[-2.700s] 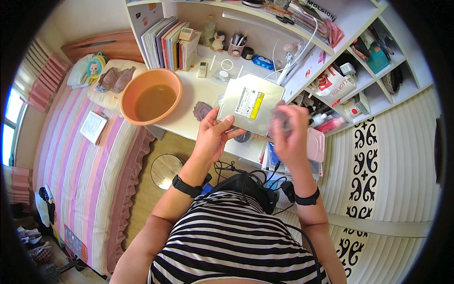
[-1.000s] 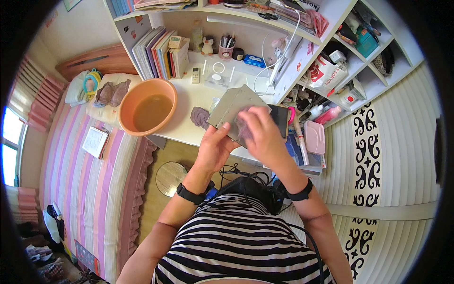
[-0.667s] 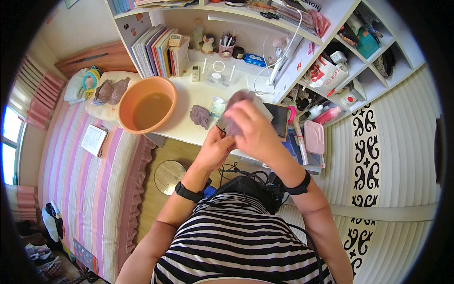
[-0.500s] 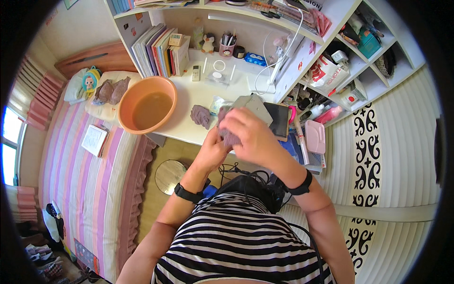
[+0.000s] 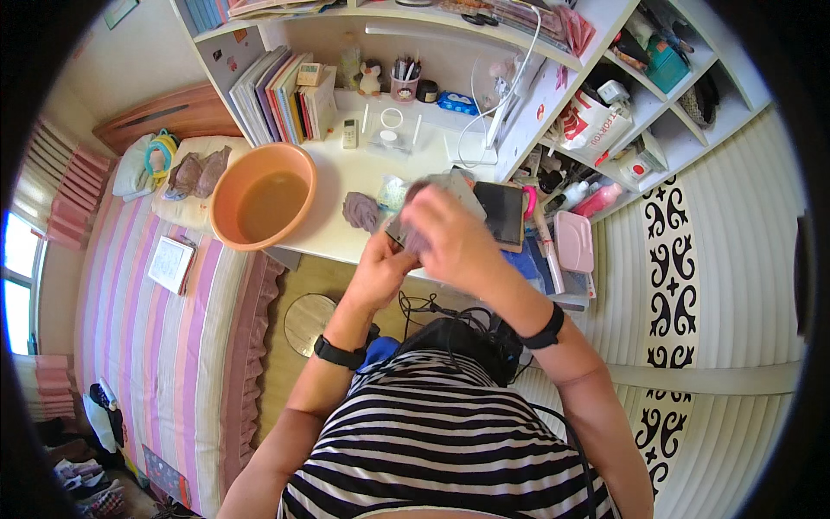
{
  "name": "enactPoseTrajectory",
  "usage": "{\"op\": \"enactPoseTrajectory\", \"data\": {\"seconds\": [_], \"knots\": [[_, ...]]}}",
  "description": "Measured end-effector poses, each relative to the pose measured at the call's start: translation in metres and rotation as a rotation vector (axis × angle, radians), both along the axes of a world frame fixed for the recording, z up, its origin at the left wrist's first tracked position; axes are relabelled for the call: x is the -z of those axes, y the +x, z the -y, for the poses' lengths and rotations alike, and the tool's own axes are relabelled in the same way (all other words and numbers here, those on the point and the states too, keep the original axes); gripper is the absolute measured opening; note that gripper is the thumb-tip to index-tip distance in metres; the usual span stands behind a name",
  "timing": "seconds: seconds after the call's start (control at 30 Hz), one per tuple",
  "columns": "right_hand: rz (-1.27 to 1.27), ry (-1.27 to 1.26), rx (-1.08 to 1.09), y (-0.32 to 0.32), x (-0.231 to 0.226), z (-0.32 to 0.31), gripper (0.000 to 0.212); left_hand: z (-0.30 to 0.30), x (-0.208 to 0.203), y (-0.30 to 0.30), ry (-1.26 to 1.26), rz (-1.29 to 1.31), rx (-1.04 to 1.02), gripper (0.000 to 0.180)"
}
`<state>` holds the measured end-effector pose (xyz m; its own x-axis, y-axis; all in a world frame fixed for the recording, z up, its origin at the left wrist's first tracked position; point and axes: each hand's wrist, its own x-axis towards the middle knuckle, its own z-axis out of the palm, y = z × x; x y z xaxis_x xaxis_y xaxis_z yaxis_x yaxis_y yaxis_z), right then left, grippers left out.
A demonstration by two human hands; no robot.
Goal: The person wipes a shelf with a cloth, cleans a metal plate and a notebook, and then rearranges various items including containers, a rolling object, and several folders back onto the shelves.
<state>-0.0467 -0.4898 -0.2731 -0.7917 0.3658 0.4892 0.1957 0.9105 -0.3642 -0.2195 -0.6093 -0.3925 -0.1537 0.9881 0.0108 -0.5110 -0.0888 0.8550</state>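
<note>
Over the front of the white desk (image 5: pixel 333 238), my hands meet. In my right hand (image 5: pixel 456 233) is a greyish-purple cloth (image 5: pixel 417 242), pressed around an item that it and my fingers largely cover. My left hand (image 5: pixel 380 272) grips that item from below; only a thin greyish, dark-edged part shows, so its kind is unclear. Just beyond my fingers lies a grey angular object (image 5: pixel 465 197), partly hidden. A second crumpled greyish-purple cloth (image 5: pixel 360 211) rests on the desk to the left, beside a small pale packet (image 5: pixel 392 192).
An orange basin (image 5: pixel 235 180) of murky brownish water stands at the desk's left end. A black flat tablet-like thing (image 5: pixel 500 212) and a pink box (image 5: pixel 573 242) are to the right. Books (image 5: pixel 281 99) and a remote (image 5: pixel 350 134) sit farther back. Cables (image 5: pixel 424 307) hang below.
My right hand has shifted slightly and is blurred by motion, with the cloth. A dark-edged bit of the held item now shows above my left hand. The whole view has shifted a little.
</note>
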Motion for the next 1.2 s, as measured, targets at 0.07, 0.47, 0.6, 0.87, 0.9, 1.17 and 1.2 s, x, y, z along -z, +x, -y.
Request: {"op": "enactPoseTrajectory", "data": {"seconds": [0.07,0.47,0.6,0.87,0.9,1.17,1.2], "knots": [[-0.073,0.02,0.153,0.012,0.002,-0.037,0.055,-0.003,-0.019,0.003,0.0,0.15,0.047,0.049],[0.052,-0.061,0.064,0.027,0.042,0.044,0.055,-0.005,-0.026,-0.008,0.06,0.494,-0.128,0.049],[0.08,-0.05,-0.056,0.016,0.043,0.036,0.053,-0.008,0.009,-0.02,0.022,0.501,-0.119,0.051],[0.056,-0.294,0.048,0.077,0.134,-0.033,0.032,0.042,0.0,-0.104,0.181,0.5,-0.374,0.06],[0.128,-0.419,0.111,0.075,0.148,-0.04,0.03,0.055,0.001,-0.119,0.191,0.48,-0.42,0.06],[0.373,-0.603,0.033,-0.066,0.28,-0.043,0.045,0.153,0.031,-0.172,0.128,0.483,-0.665,0.061],[0.388,-0.616,0.025,-0.09,0.285,-0.048,0.049,0.159,0.034,-0.176,0.131,0.501,-0.633,0.061]]}}
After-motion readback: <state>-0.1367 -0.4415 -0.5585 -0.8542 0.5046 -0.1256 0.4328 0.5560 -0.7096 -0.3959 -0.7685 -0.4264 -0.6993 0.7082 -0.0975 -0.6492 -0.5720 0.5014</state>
